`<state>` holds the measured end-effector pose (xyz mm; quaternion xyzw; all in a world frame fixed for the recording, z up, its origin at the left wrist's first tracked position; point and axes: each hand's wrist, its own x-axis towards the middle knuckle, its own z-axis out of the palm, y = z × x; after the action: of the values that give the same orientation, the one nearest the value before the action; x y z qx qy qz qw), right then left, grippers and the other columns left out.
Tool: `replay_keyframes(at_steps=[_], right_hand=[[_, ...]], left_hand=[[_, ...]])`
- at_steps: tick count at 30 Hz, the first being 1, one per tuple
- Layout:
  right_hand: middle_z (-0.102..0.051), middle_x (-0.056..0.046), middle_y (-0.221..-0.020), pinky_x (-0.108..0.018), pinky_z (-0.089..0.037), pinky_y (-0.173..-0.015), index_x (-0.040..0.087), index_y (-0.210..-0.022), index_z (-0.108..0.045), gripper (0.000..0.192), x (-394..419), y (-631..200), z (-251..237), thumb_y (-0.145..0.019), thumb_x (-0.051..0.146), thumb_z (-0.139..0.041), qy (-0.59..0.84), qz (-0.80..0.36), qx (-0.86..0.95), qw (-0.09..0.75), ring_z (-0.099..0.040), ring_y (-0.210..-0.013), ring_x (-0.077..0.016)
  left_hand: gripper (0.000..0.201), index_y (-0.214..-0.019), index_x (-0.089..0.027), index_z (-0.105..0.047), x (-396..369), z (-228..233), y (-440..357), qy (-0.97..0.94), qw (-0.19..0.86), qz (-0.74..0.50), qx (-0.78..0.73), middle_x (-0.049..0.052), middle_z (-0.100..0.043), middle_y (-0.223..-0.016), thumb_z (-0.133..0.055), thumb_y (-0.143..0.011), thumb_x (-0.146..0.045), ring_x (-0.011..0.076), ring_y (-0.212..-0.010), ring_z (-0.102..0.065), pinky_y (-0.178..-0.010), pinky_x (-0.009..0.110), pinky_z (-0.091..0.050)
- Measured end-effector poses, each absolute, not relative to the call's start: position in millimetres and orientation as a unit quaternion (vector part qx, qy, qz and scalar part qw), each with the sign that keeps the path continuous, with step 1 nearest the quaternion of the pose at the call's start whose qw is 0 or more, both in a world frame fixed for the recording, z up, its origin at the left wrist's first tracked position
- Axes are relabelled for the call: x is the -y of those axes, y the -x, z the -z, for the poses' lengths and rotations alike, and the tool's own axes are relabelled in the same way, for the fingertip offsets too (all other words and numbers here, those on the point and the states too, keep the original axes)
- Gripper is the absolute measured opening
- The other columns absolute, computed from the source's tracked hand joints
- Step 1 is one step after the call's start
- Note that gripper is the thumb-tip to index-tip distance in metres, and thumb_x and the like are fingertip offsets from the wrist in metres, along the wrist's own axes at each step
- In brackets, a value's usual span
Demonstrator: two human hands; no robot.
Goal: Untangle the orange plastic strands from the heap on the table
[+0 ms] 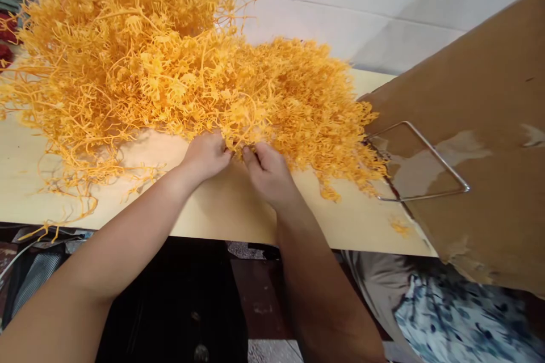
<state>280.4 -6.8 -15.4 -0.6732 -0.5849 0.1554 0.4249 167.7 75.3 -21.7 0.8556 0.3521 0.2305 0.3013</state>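
A large heap of orange artificial plant sprigs [170, 79] covers the back of the pale table, tallest at the left. At its front edge, my left hand [208, 154] is closed with its fingers pinched on orange sprigs. My right hand [267, 167] faces it a short gap away, thumb and fingertips pressed together on the same sprigs. The exact stems between my fingers are partly hidden by the fringe above. To the right, a denser orange bunch [315, 102] lies along the table toward a metal wire frame [434, 153].
A brown cardboard box [477, 125] stands at the table's right end, with the wire frame against it. The wooden tabletop [230, 210] ends just in front of my wrists. Behind the heap is a white wall [340, 0]. Patterned fabric [455, 317] lies below at the right.
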Motion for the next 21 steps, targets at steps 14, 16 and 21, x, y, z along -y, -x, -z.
replay_keyframes(at_steps=[14,16,21], right_hand=[[-0.041,0.003,-0.055,-0.024,-0.03,-0.051,0.018,-0.066,-0.048,0.032,20.0,-277.6,21.5,-0.08,0.046,-0.044,0.675,-0.225,0.511,0.483,-0.038,-0.051,-0.009],[-0.045,0.003,-0.058,-0.024,-0.03,-0.05,0.018,-0.069,-0.049,0.033,16.5,-276.5,21.8,-0.076,0.05,-0.051,0.671,-0.229,0.504,0.493,-0.039,-0.052,-0.0085],[-0.039,0.005,-0.053,-0.024,-0.026,-0.049,0.018,-0.063,-0.043,0.033,5.9,-275.8,23.6,-0.077,0.047,-0.051,0.69,-0.213,0.504,0.473,-0.035,-0.05,-0.0073]], left_hand=[[0.027,-0.089,-0.018,-0.065,-86.5,21.7,-160.3,-0.829,0.259,-0.205,-0.451,0.008,-0.068,-0.091,-0.051,-0.075,-0.037,0.0237,-0.089,-0.062,-0.079,0.034,-0.047],[0.032,-0.094,-0.017,-0.065,-83.6,21.7,-161.1,-0.824,0.273,-0.212,-0.45,0.009,-0.068,-0.094,-0.053,-0.074,-0.039,0.0242,-0.09,-0.061,-0.08,0.034,-0.047],[0.04,-0.099,-0.016,-0.064,-83.8,21.3,-161.7,-0.826,0.293,-0.22,-0.427,0.008,-0.067,-0.1,-0.057,-0.071,-0.045,0.0232,-0.096,-0.06,-0.084,0.033,-0.046]])
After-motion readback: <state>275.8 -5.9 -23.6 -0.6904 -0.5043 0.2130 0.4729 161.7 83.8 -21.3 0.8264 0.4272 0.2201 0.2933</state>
